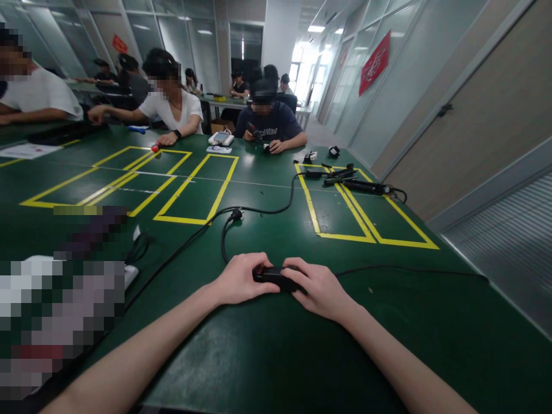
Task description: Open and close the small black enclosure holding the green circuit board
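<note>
Both my hands rest on the green table (276, 345) close in front of me, wrapped round a small black box-shaped device (273, 276). My left hand (240, 278) grips its left end with the fingers curled over the top. My right hand (317, 287) covers its right end, fingers closed on it. A thin black cable (409, 268) runs off to the right from the device along the table. Most of the device is hidden under my fingers.
A black power cord with a plug (235, 215) loops just beyond my hands. Yellow tape rectangles (196, 195) mark the table. Black tools (357, 183) lie at the far right. A white power strip (129, 275) sits left. Several people sit at the far side.
</note>
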### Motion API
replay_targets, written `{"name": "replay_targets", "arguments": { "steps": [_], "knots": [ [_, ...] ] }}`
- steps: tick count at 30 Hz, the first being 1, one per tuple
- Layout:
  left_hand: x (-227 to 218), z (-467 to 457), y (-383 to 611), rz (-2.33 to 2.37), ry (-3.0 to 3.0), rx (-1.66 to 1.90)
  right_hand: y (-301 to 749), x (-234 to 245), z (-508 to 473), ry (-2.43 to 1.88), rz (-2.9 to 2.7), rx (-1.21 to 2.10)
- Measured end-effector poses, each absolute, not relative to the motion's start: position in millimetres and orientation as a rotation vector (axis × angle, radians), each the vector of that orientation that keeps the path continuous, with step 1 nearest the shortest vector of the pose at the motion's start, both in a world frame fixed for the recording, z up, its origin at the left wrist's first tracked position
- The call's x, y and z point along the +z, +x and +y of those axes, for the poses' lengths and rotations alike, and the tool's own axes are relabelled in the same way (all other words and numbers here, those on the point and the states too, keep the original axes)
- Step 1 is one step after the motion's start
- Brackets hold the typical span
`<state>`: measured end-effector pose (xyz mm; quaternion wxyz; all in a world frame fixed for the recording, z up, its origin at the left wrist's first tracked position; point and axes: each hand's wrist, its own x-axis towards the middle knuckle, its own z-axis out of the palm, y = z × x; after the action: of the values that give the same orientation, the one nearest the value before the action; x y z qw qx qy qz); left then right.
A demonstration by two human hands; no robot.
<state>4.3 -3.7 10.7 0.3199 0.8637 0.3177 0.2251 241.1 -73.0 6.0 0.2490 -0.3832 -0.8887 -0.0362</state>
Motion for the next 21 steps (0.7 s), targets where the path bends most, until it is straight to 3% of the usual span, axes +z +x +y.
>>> {"name": "replay_targets", "arguments": {
  "steps": [6, 21],
  "knots": [
    [7.7, -0.3, 1.5, 0.703, 2.557, 0.613, 240.7, 4.9, -72.4, -1.115, -2.293, 0.320],
    [11.9, 0.0, 2.8, 0.790, 2.571, 0.476, 235.7, 2.6, -72.5, -1.201, -2.298, 0.295]
  ]
}}
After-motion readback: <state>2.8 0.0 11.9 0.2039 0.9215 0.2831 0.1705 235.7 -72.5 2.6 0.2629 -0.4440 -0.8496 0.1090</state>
